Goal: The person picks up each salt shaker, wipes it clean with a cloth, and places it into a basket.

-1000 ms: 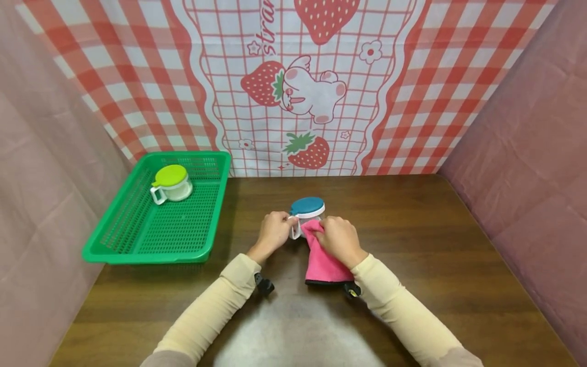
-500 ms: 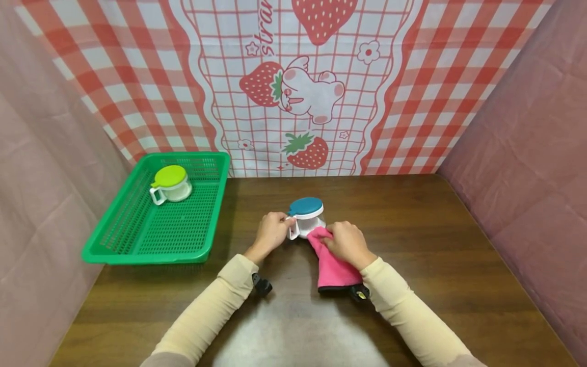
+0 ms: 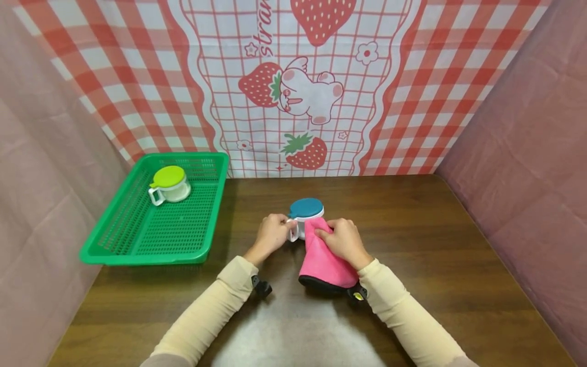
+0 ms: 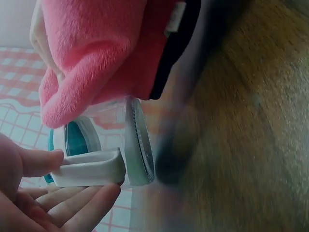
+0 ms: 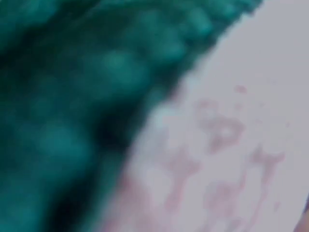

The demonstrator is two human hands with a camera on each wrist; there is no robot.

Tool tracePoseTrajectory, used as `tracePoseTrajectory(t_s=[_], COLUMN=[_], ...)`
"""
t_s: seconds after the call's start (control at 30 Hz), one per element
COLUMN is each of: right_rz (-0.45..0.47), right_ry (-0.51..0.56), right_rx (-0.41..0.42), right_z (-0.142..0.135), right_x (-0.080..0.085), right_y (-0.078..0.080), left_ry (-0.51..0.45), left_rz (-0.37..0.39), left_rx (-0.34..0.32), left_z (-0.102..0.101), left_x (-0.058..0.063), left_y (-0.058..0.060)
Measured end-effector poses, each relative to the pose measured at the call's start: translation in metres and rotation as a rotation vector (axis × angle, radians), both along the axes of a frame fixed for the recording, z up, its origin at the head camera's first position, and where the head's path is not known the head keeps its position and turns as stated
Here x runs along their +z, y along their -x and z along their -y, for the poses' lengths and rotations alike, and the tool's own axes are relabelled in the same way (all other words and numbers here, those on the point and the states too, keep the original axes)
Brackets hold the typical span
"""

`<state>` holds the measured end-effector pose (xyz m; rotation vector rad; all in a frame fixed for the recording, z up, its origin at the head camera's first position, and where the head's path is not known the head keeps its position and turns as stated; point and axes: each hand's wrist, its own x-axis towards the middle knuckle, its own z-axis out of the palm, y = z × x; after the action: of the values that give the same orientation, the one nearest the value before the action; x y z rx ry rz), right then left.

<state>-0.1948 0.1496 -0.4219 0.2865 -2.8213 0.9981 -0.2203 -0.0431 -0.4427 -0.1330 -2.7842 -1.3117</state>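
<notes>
A clear seasoning jar [image 3: 300, 230] with a blue lid [image 3: 306, 207] is upright over the middle of the table. My left hand [image 3: 271, 235] pinches its white handle [image 4: 91, 170], thumb on one side and fingers on the other. From the right, my right hand [image 3: 346, 240] grips a pink cloth [image 3: 324, 262] and holds it against the jar's side, covering part of the wall. The cloth's dark-edged lower end hangs toward me. Blurred teal fabric [image 5: 72, 106] fills much of the right wrist view, where the grip is hidden.
A green plastic basket [image 3: 211, 214] stands at the left of the brown wooden table [image 3: 412, 244]. Inside it sits a similar jar [image 3: 176, 192] with a lime lid. A strawberry-print curtain [image 3: 307, 102] closes off the back, and pink drapes [image 3: 518, 153] flank the sides.
The right hand and cloth shifted right and slightly down off the jar's front, then came back up over it. The left hand stays on the handle, and the jar has barely moved.
</notes>
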Motion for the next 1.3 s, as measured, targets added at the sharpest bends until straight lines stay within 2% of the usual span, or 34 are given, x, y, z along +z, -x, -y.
tracePoseTrajectory(t_s=[0.13, 0.3, 0.63, 1.3], right_rz=[0.003, 0.007, 0.096, 0.230], right_ry=[0.021, 0.069, 0.157, 0.210], right_rx=[-0.029, -0.053, -0.074, -0.140], right_z=[0.005, 0.005, -0.005, -0.022], right_x=[-0.006, -0.008, -0.010, -0.011], right_y=[-0.001, 0.001, 0.008, 0.018], left_ry=[0.044, 0.067, 0.154, 0.198], left_rz=[-0.021, -0.046, -0.070, -0.069], left_rx=[-0.039, -0.039, -0.076, -0.163], left_z=[0.001, 0.002, 0.004, 0.016], left_x=[-0.001, -0.001, -0.002, -0.007], left_y=[-0.001, -0.001, -0.002, -0.005])
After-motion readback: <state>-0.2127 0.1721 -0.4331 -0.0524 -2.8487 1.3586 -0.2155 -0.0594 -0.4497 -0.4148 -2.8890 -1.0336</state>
